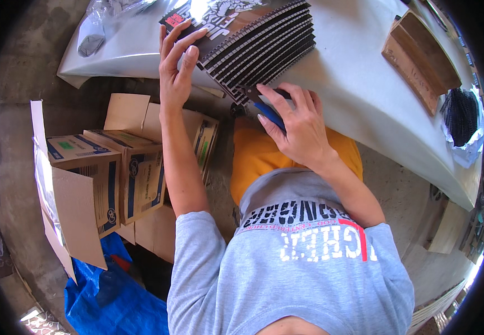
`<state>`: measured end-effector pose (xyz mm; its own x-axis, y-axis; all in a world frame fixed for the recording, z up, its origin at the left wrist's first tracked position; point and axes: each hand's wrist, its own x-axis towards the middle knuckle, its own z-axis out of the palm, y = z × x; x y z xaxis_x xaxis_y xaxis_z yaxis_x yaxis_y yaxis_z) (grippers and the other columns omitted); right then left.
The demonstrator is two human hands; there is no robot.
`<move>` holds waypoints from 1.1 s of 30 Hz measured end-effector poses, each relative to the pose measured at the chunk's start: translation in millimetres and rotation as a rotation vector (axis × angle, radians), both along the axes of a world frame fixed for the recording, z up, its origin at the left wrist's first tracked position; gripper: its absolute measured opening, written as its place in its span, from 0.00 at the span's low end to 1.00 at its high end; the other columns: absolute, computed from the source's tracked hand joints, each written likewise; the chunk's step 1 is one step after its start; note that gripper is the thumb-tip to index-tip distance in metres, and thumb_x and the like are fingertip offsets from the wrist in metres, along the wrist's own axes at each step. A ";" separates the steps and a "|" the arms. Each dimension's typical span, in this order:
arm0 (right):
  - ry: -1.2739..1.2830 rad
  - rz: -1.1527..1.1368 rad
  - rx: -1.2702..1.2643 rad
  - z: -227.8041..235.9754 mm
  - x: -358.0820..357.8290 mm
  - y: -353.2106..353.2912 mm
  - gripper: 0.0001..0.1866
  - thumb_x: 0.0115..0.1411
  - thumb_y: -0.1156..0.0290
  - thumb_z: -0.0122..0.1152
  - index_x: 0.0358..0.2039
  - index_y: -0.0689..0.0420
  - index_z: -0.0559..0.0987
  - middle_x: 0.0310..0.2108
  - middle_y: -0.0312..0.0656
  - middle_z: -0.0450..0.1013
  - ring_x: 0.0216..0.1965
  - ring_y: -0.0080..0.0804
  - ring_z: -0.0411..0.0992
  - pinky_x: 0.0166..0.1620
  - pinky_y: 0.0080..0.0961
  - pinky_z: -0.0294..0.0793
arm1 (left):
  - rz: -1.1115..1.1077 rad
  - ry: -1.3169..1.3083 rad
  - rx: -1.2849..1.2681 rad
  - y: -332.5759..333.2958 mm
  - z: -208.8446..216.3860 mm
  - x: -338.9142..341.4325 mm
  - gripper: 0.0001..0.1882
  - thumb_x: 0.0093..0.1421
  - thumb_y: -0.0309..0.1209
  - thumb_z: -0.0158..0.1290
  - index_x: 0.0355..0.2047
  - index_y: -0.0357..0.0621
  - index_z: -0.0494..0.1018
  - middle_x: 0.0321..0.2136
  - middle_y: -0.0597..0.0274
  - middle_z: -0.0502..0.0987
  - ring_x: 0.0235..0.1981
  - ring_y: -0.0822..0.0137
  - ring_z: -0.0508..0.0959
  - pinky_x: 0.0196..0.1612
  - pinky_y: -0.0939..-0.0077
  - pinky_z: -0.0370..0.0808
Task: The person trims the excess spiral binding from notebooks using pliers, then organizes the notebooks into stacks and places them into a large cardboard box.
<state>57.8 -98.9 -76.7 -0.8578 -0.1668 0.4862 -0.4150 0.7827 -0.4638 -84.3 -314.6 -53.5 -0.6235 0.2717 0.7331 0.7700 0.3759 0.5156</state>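
A stack of spiral-bound notebooks (264, 47) with black coil spines lies at the edge of the white table (348, 78), spines turned toward me. My left hand (176, 72) rests at the stack's left side, its fingers spread over the top cover. Held in my right hand (300, 120) are pliers (270, 115) with blue and dark handles. Their jaws point at the near lower corner of the stack, by the coil ends. Whether the jaws touch a coil I cannot tell.
A brown wooden tray (415, 64) sits on the table's right, beside a white bag holding black plastic coils (461, 118). Clear plastic wrap (92, 36) lies at the far left. On the floor are an open carton (77, 215) with boxes inside and a blue tarp (113, 296).
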 end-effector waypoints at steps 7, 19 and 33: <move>-0.021 -0.004 0.061 -7.0 -1.4 -4.2 0.23 0.55 0.58 0.57 0.52 0.44 0.70 0.44 0.43 0.65 0.46 0.38 0.65 0.50 0.46 0.60 | -0.026 -0.005 -0.007 -0.4 0.9 -0.6 0.17 0.60 0.43 0.46 0.41 0.49 0.77 0.49 0.58 0.71 0.58 0.63 0.60 0.65 0.62 0.38; -0.359 0.226 -0.538 -17.9 -5.4 -2.2 0.22 0.58 0.59 0.55 0.52 0.49 0.69 0.35 0.46 0.70 0.36 0.44 0.70 0.42 0.35 0.69 | -0.020 0.026 0.005 2.8 1.4 0.7 0.16 0.61 0.40 0.44 0.42 0.49 0.77 0.48 0.59 0.71 0.57 0.63 0.61 0.65 0.62 0.38; 0.092 -0.005 0.023 -31.5 -1.9 -6.0 0.24 0.54 0.58 0.58 0.53 0.41 0.69 0.41 0.42 0.65 0.43 0.39 0.67 0.47 0.43 0.66 | -0.036 0.007 -0.003 1.8 2.6 0.3 0.17 0.61 0.41 0.44 0.41 0.49 0.77 0.48 0.60 0.71 0.58 0.64 0.60 0.66 0.62 0.38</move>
